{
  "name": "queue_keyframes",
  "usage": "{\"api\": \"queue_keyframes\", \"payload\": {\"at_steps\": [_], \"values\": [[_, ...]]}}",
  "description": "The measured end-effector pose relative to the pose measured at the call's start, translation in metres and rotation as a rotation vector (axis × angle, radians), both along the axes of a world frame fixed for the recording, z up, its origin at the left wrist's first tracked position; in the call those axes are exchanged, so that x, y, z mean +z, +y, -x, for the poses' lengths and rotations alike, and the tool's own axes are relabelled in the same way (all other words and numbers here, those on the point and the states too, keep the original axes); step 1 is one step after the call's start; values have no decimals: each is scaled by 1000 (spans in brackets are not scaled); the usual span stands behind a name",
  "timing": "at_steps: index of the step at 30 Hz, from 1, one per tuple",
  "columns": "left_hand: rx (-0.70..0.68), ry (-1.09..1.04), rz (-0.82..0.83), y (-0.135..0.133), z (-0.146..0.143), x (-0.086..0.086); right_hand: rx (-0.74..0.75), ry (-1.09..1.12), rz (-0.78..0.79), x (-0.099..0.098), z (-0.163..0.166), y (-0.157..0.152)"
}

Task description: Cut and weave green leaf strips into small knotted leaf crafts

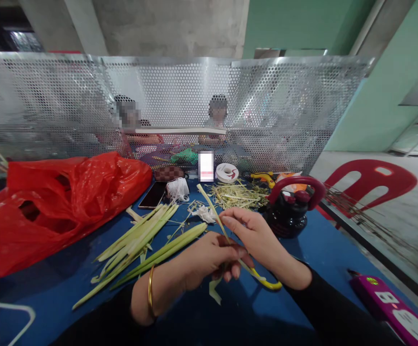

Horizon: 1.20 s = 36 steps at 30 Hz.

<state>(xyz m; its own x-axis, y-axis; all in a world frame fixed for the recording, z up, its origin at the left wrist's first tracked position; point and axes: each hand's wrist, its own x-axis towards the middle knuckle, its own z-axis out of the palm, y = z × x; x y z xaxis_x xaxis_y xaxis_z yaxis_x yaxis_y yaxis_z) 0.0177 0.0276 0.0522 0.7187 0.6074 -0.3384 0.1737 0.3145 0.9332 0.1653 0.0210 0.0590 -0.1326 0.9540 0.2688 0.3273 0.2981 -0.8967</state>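
Note:
My left hand (209,257), with a gold bangle on its wrist, is closed around the lower part of a pale green leaf strip (214,211). My right hand (254,233) pinches the same strip a little higher, fingers curled. The strip rises up and to the left from my hands. A yellow-handled tool (266,282) sticks out below my hands; which hand holds it is hidden. A bundle of long green leaf strips (140,242) lies on the blue table (302,250) just left of my hands.
A red plastic bag (60,202) fills the left. A black and red kettle (290,209) stands right of my hands, shredded leaf scraps (237,194) behind. A phone (153,194), tape roll (226,172) and perforated metal screen (194,101) lie beyond; two people sit behind it. A purple power strip (392,302) lies at right.

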Motion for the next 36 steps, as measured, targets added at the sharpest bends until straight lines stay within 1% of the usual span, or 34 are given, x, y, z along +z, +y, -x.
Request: {"api": "queue_keyframes", "payload": {"at_steps": [1, 5, 7, 8, 11, 14, 17, 20, 24, 30, 32, 34, 36], "values": [[38, -30, 22, 3, 1, -1, 59, -16, 16, 2, -5, 2], [92, -177, 104, 14, 8, 1, 360, -121, 73, 14, -28, 7], [96, -192, 108, 17, 10, 5, 395, -167, 88, 18, -36, 9], [94, -182, 104, 17, 11, 7, 376, -191, 75, 18, -39, 10], [92, -135, 83, 16, 11, 11, 259, -239, -13, 15, -41, 11], [97, -121, 69, 15, 10, 9, 156, -250, -123, 11, -38, 12], [79, -118, 55, 17, 11, 5, 90, -279, -239, 10, -35, 13], [53, -101, 17, 18, 14, 6, 42, -300, -318, 10, -32, 12], [20, -73, -33, 17, 17, 10, -4, -321, -362, 9, -29, 9], [-9, -80, -23, 17, 17, 12, -45, -373, -385, 6, -26, 8], [29, -98, -2, 18, 16, 11, -80, -427, -415, 5, -25, 9], [137, -144, 22, 18, 14, 9, -165, -477, -493, 5, -25, 9], [254, -215, 56, 19, 12, 9, -260, -452, -575, 7, -24, 6]]}}
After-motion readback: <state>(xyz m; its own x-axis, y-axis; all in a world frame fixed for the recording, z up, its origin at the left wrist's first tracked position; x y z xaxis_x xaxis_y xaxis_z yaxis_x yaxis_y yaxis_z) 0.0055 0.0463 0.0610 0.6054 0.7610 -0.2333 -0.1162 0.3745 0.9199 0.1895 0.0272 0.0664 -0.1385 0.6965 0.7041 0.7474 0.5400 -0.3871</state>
